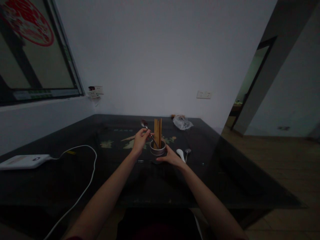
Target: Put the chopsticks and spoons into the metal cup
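Note:
In front of me a metal cup (pixel 157 152) stands on the dark table, with several wooden chopsticks (pixel 157 131) upright in it. My right hand (pixel 171 157) is wrapped round the cup's right side and front. My left hand (pixel 141 140) pinches the handle of a metal spoon (pixel 144 123). The spoon leans to the left, bowl up, and its handle's lower end is inside the cup. Just right of my right hand lie a white spoon (pixel 180 154) and a second metal spoon (pixel 188 151), both partly hidden by that hand and wrist.
The dark glossy table (pixel 220 176) has a flower pattern under its surface. A crumpled clear plastic bag (pixel 182 122) lies near the wall. On the left are a white flat device (pixel 25 161) and its white cable (pixel 94 163), which runs over the table's front edge.

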Available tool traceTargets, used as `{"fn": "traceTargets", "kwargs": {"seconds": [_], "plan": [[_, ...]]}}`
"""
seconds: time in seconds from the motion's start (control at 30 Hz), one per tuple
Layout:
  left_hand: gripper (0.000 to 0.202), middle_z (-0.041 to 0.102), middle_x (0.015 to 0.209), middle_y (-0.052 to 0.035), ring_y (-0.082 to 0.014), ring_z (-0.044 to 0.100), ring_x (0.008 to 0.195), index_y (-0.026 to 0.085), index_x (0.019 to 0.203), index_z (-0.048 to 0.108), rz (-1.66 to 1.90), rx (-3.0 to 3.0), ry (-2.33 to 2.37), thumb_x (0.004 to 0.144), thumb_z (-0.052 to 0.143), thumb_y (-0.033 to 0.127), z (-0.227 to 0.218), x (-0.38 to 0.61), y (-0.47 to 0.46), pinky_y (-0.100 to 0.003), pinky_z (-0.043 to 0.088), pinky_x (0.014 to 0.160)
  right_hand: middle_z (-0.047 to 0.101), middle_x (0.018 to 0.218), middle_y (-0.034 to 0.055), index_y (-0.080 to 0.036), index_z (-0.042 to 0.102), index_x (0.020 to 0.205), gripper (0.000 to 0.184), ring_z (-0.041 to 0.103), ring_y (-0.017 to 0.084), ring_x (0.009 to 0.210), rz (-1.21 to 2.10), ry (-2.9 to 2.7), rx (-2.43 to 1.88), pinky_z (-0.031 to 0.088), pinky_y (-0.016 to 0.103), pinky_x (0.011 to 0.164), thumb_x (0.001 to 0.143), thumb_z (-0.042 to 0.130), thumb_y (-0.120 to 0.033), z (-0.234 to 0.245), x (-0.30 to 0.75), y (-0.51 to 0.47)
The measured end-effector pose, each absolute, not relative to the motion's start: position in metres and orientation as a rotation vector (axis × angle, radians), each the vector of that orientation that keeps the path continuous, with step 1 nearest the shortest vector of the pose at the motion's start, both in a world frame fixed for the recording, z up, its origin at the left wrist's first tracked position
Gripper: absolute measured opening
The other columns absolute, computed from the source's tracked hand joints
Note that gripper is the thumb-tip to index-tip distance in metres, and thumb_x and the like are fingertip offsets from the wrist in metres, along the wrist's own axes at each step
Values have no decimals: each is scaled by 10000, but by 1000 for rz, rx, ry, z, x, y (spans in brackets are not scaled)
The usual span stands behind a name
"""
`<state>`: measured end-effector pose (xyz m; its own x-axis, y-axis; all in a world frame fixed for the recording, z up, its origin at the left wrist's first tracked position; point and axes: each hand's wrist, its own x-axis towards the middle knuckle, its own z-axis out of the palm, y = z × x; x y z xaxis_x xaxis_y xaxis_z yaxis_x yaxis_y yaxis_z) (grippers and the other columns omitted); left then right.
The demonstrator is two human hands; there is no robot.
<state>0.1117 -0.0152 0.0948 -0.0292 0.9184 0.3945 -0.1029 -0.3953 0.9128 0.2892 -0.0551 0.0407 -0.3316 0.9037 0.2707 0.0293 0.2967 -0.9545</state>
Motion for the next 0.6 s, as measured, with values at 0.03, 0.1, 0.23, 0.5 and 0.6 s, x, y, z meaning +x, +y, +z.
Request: {"fn": "traceTargets", "kwargs": {"seconds": [0.03,0.1,0.23,0.5,0.6], "plan": [[392,720,786,-63,-141,631,657,177,805,549,1553,1421,915,704,651,541,95,112,-16,-227,445,588,539,1299,107,-187,406,1326,966,486,264,1220,1172,-1628,-856,319,440,1077,474,859,-235,38,289,-54],[376,718,759,-60,-140,632,647,177,786,543,1543,1449,916,710,651,529,95,113,-16,-224,443,585,535,1306,107,-187,406,1326,966,485,264,1223,1171,-1617,-847,323,444,1072,474,859,-232,34,288,-51],[351,714,729,-54,-149,640,655,179,766,532,1497,1502,907,712,659,502,96,115,-18,-231,452,597,554,1285,101,-192,432,1307,921,502,265,1204,1162,-1590,-852,341,451,1058,489,851,-242,29,288,-49],[303,606,626,5,-123,565,577,159,699,593,1514,1639,963,711,646,457,98,115,-19,-229,439,566,567,1259,124,-163,449,1283,891,520,266,1181,1144,-1574,-903,376,433,1035,494,851,-255,30,288,-50],[277,592,603,8,-132,562,577,158,682,610,1495,1664,985,702,650,430,97,115,-20,-241,437,577,563,1264,122,-168,440,1290,905,525,267,1174,1156,-1566,-917,375,438,1035,487,851,-243,32,288,-51]]}}
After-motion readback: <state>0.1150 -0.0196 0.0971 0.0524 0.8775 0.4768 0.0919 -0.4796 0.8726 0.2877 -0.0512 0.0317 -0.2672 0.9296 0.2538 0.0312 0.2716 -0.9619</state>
